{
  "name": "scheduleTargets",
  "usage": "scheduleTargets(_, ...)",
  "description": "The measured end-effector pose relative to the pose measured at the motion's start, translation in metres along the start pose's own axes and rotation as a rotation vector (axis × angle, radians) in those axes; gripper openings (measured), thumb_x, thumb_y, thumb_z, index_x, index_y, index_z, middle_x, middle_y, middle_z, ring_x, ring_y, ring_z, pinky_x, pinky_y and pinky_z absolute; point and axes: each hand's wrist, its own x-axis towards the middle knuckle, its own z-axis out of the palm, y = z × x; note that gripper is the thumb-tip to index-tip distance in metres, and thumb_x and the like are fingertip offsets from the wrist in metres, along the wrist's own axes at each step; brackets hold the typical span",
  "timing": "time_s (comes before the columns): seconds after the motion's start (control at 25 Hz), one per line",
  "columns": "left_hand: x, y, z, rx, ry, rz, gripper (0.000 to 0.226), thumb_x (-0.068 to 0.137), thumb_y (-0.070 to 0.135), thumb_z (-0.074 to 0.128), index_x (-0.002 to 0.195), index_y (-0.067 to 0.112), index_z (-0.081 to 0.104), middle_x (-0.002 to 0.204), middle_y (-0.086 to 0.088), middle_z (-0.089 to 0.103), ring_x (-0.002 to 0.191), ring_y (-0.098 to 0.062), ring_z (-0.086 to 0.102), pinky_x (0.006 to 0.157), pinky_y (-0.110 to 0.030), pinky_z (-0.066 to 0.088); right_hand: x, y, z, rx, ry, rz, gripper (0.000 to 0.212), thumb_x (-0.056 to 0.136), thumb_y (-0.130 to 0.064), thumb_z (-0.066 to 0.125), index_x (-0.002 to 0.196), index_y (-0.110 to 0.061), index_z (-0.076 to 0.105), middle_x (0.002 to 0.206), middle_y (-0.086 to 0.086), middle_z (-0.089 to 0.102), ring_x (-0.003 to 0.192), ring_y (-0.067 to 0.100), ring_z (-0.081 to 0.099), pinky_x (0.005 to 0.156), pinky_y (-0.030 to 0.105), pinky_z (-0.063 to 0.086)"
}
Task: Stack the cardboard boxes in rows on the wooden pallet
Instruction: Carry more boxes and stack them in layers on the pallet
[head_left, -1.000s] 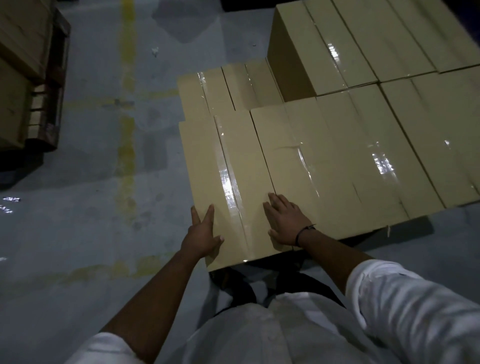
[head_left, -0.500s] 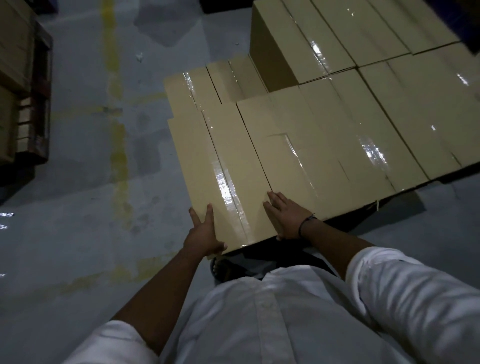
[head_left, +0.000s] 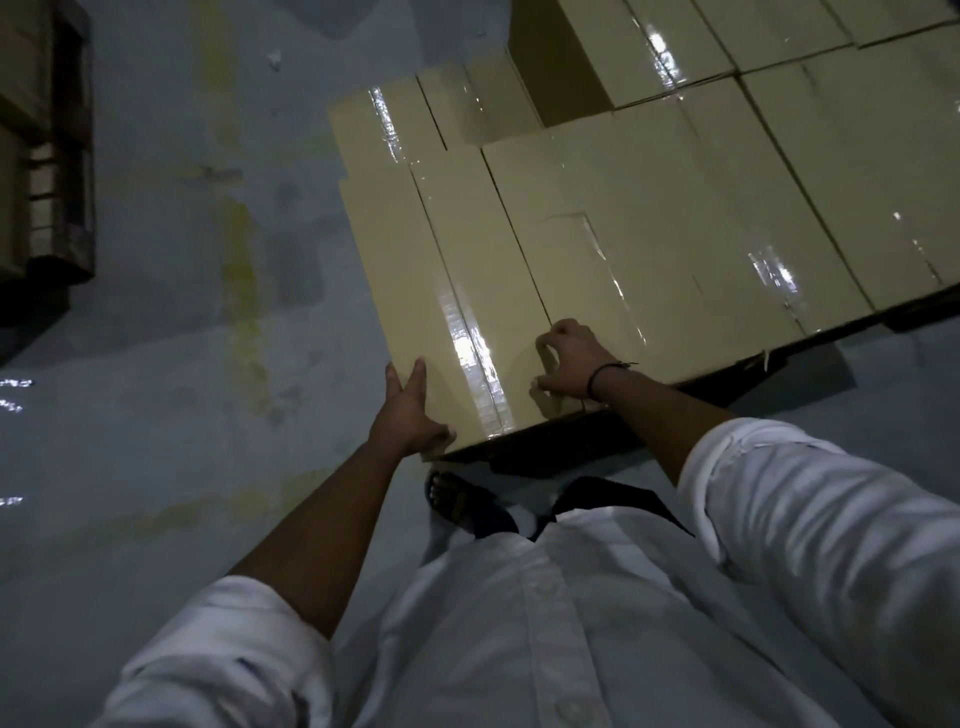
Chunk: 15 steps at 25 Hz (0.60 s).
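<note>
Head view: my left grip (head_left: 410, 415) lay flat-fingered against the cardboard box (head_left: 441, 270) at the stack's near left corner, right grip (head_left: 571, 364) curled on its lid, hooked or not, I couldn't tell. I judged it best squared by pushing evenly, flush against its neighbour (head_left: 649, 249).

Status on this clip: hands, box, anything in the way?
Left hand flat against box corner. Right hand atop it, fingers curled, grip unclear. It sits against neighbour, front row. Foot below near edge.
</note>
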Motion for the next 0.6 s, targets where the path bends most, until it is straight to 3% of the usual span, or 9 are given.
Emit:
scheduleTargets(0.16, 0.0, -0.001, 0.007, -0.02, 0.025, -0.02, 0.123, 0.077, 0.027, 0.087, 0.162, 0.028, -0.002, 0.166, -0.012, -0.021, 0.153, -0.027, 0.016, 0.112, -0.032, 0.034, -0.001, 0.001, 0.002, 0.028, -0.029, 0.013, 0.076, 0.077, -0.045, 0.082, 0.141, -0.015, 0.053, 0.153, 0.015, 0.032, 0.139, 0.035, 0.034, 0.114, 0.04, 0.034)
scheduleTargets(0.4, -0.01, -0.001, 0.021, -0.024, 0.048, -0.074, 0.128, 0.071, 0.028, 0.091, 0.162, 0.022, 0.001, 0.167, -0.016, -0.003, 0.153, -0.035, 0.012, 0.118, -0.04, 0.029, -0.006, 0.008, 0.003, 0.069, -0.051, -0.007, 0.08, 0.078, -0.047, 0.081, 0.144, -0.014, 0.05, 0.158, 0.012, 0.03, 0.143, 0.034, 0.031, 0.116, 0.045, 0.033)
scheduleTargets(0.6, -0.006, -0.001, 0.028, -0.043, 0.073, -0.087, 0.127, 0.07, 0.023, 0.092, 0.162, 0.024, 0.004, 0.167, -0.013, 0.004, 0.149, -0.038, 0.023, 0.112, -0.045, 0.04, -0.001, 0.013, 0.011, 0.201, -0.023, -0.014, 0.087, 0.075, -0.051, 0.082, 0.147, -0.018, 0.048, 0.155, 0.011, 0.035, 0.142, 0.031, 0.034, 0.116, 0.043, 0.033)
